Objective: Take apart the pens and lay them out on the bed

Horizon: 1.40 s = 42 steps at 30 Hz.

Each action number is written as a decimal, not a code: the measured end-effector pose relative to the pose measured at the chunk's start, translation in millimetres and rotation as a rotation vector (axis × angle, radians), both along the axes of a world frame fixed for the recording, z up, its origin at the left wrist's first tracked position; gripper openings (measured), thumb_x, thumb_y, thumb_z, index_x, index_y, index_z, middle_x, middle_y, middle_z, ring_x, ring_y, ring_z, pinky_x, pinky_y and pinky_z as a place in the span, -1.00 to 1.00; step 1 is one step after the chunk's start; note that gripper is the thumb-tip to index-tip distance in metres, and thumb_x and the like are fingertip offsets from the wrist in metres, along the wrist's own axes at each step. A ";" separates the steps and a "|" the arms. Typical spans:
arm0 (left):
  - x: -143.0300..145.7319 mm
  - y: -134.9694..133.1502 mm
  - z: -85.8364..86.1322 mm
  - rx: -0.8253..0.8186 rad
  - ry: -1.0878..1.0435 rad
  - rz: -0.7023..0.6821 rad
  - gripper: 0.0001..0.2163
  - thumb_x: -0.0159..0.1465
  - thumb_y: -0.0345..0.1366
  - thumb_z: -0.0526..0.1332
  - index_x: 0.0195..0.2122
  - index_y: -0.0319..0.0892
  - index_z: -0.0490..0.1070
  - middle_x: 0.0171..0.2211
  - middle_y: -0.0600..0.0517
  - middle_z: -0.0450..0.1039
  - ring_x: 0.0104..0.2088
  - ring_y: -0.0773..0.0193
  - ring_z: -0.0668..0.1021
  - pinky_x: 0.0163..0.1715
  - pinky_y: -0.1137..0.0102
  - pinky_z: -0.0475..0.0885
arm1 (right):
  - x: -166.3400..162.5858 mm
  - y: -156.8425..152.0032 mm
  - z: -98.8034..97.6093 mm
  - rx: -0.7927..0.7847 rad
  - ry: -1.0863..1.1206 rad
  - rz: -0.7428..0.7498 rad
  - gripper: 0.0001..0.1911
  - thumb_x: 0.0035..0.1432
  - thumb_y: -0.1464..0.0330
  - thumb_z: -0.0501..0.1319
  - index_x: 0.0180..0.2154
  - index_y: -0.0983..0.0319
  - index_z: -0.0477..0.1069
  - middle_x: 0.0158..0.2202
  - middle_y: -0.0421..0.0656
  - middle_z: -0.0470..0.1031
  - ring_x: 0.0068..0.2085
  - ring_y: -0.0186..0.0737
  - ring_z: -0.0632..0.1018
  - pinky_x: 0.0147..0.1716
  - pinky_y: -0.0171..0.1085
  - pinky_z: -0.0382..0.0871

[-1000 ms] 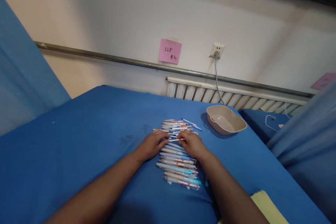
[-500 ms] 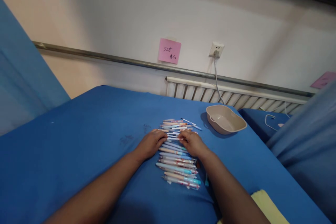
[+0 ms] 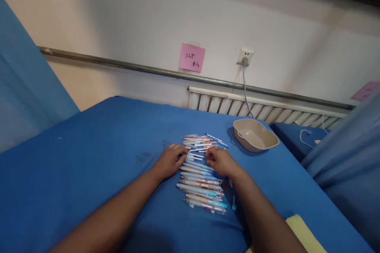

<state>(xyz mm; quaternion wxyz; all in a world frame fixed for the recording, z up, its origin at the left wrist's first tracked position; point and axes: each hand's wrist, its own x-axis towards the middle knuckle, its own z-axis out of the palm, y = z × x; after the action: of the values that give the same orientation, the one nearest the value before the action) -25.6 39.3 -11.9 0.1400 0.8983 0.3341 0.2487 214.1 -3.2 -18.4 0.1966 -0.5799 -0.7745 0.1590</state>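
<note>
A row of pens (image 3: 202,180) lies side by side on the blue cloth, some with light blue or patterned barrels. Several thin white sticks (image 3: 196,155) lie between my two hands, farther back than most of the pens. My left hand (image 3: 170,161) is curled at their left ends, thumb and fingers close together; what they grip is hidden. My right hand (image 3: 221,161) is bent in a pinch just right of the sticks, its fingertips slightly apart from them. I cannot make out anything in it. More pens (image 3: 197,140) are heaped loosely behind the hands.
A beige basin (image 3: 255,134) stands at the back right. A small light blue piece (image 3: 234,204) lies by my right forearm, and yellow cloth (image 3: 304,235) at the front right. Behind are a radiator (image 3: 219,102), a metal rail (image 3: 133,67) and a plugged-in cord (image 3: 245,91).
My right hand has drawn slightly right, away from the white sticks it was touching. My left hand stays almost where it was. The sticks between the hands have shifted a little.
</note>
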 end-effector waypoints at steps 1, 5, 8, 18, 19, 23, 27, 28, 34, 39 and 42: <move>0.2 -0.4 0.4 -0.011 -0.002 0.001 -0.86 0.26 -0.37 0.05 -0.26 -0.17 0.39 -0.24 -0.01 0.47 -0.21 0.20 0.44 -0.14 0.31 0.29 | -3.0 -1.4 1.0 -0.042 0.016 0.033 -0.84 0.01 0.42 0.24 -0.28 0.20 0.41 -0.34 -0.19 0.49 -0.33 -0.28 0.46 -0.34 -0.36 0.24; 0.8 -1.8 0.6 -0.039 -0.019 -0.012 -0.85 0.26 -0.36 0.05 -0.28 -0.17 0.40 -0.25 -0.01 0.47 -0.21 0.20 0.44 -0.15 0.32 0.31 | -13.1 -5.7 2.5 -0.106 0.018 0.118 -0.82 -0.02 0.41 0.26 -0.28 0.19 0.42 -0.36 -0.20 0.52 -0.35 -0.29 0.48 -0.38 -0.37 0.24; 1.1 -2.6 0.1 -0.040 -0.032 -0.022 -0.85 0.25 -0.36 0.06 -0.26 -0.17 0.40 -0.24 -0.02 0.47 -0.19 0.20 0.44 -0.12 0.32 0.31 | -14.7 -6.7 2.9 -0.097 -0.020 0.120 -0.81 -0.02 0.39 0.26 -0.27 0.18 0.44 -0.34 -0.19 0.53 -0.34 -0.26 0.49 -0.38 -0.35 0.23; 4.3 -9.1 6.9 -0.067 -0.040 -0.091 -0.84 0.23 -0.24 0.16 -0.18 -0.13 0.40 -0.19 -0.01 0.46 -0.12 0.19 0.44 -0.07 0.33 0.31 | -9.5 -2.8 3.0 -0.110 0.146 0.105 -0.84 0.15 0.33 0.16 -0.24 0.16 0.48 -0.31 -0.21 0.55 -0.27 -0.24 0.50 -0.30 -0.34 0.27; 4.7 -9.2 6.9 -0.072 -0.032 -0.099 -0.85 0.25 -0.25 0.14 -0.20 -0.13 0.40 -0.21 -0.01 0.47 -0.13 0.20 0.45 -0.09 0.33 0.31 | -9.5 -2.5 2.3 -0.129 0.173 0.107 -0.84 0.15 0.33 0.15 -0.25 0.17 0.48 -0.34 -0.22 0.54 -0.30 -0.26 0.50 -0.33 -0.36 0.27; 6.3 -8.2 5.8 -0.090 -0.035 -0.114 -0.81 0.32 -0.25 0.03 -0.20 -0.13 0.40 -0.22 -0.02 0.47 -0.15 0.21 0.45 -0.10 0.33 0.32 | -10.3 -1.1 -1.6 -0.138 0.209 0.099 -0.84 0.18 0.33 0.12 -0.29 0.19 0.47 -0.41 -0.24 0.53 -0.38 -0.31 0.47 -0.41 -0.39 0.24; 7.9 -5.8 5.3 -0.100 0.002 -0.091 -0.75 0.35 -0.22 -0.03 -0.24 -0.15 0.41 -0.27 -0.01 0.49 -0.20 0.22 0.47 -0.14 0.35 0.32 | -12.0 -0.6 -3.5 -0.122 0.179 0.088 -0.86 0.19 0.34 0.12 -0.32 0.19 0.45 -0.43 -0.25 0.53 -0.43 -0.33 0.46 -0.46 -0.40 0.20; 8.2 -5.2 5.4 -0.098 0.021 -0.071 -0.73 0.35 -0.21 -0.04 -0.28 -0.15 0.42 -0.30 0.00 0.48 -0.24 0.22 0.47 -0.17 0.36 0.33 | -12.5 -0.8 -3.3 -0.111 0.164 0.085 -0.87 0.19 0.34 0.13 -0.31 0.18 0.45 -0.43 -0.25 0.53 -0.44 -0.33 0.45 -0.46 -0.40 0.19; 7.4 -6.5 7.3 -0.054 0.031 -0.012 -0.72 0.34 -0.17 -0.02 -0.25 -0.15 0.43 -0.26 -0.02 0.49 -0.21 0.19 0.47 -0.13 0.32 0.32 | -14.2 -1.0 -2.0 -0.032 0.152 0.034 -0.93 0.10 0.34 0.22 -0.33 0.17 0.44 -0.43 -0.26 0.50 -0.38 -0.30 0.45 -0.39 -0.37 0.19; 6.8 -9.3 5.7 -0.045 -0.060 -0.052 -0.66 0.27 -0.18 0.12 0.06 -0.14 0.28 -0.06 -0.06 0.43 -0.06 0.16 0.43 -0.01 0.28 0.28 | -14.1 -0.8 -2.8 -0.067 0.185 0.031 -0.94 0.08 0.35 0.23 -0.35 0.19 0.40 -0.43 -0.26 0.49 -0.39 -0.31 0.45 -0.40 -0.38 0.18; 7.8 -8.9 4.9 -0.101 -0.020 -0.025 -0.74 0.35 -0.23 -0.02 -0.06 -0.15 0.37 -0.19 -0.03 0.49 -0.16 0.20 0.49 -0.09 0.31 0.33 | -14.1 -1.5 -0.8 -0.034 0.161 0.024 -0.95 0.07 0.36 0.24 -0.36 0.19 0.39 -0.46 -0.28 0.47 -0.41 -0.32 0.43 -0.41 -0.38 0.16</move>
<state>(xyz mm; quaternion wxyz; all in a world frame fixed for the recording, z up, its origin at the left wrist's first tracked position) -17.9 30.4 -7.0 0.1917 0.8916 0.3337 0.2386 200.0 -4.7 -19.2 0.2464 -0.5591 -0.7604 0.2203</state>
